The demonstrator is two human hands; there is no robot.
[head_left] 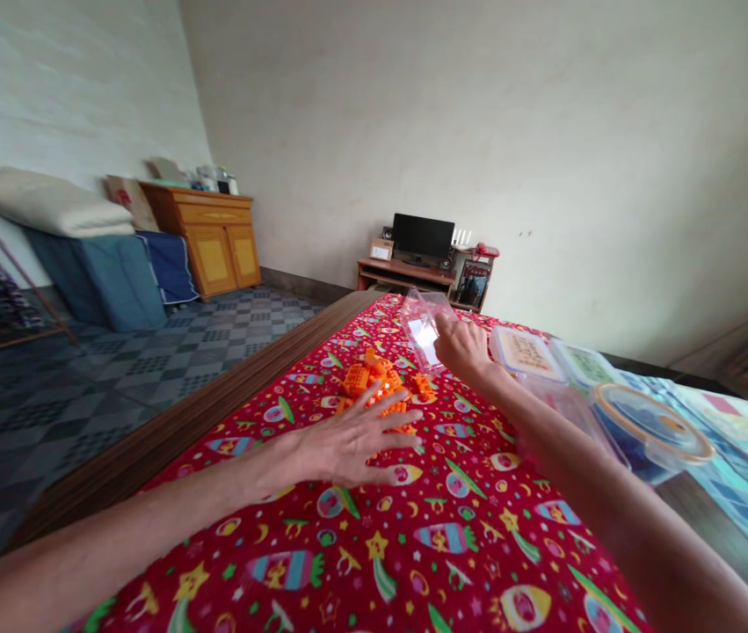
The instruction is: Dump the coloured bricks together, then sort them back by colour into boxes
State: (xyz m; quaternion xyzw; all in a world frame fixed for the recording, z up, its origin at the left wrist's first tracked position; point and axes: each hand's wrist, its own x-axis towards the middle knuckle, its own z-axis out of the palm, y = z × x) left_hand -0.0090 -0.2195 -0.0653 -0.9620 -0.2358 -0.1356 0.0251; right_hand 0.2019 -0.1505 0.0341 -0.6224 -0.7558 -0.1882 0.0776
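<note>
My left hand is spread open, palm down, over the near side of a pile of orange building blocks. Its fingers partly cover the pile, and I cannot tell whether they touch it. One small orange block lies just right of the heap. Farther out, my right hand is closed on the right side of a clear plastic container, which looks tilted. The fingertips of that hand are hidden behind it. Under everything lies a red cloth printed with rockets and stars.
To the right stand a lidded box with brown contents, another with a green one, and a round container with an orange-rimmed lid. The table's brown wooden edge runs along the left. A monitor stands beyond.
</note>
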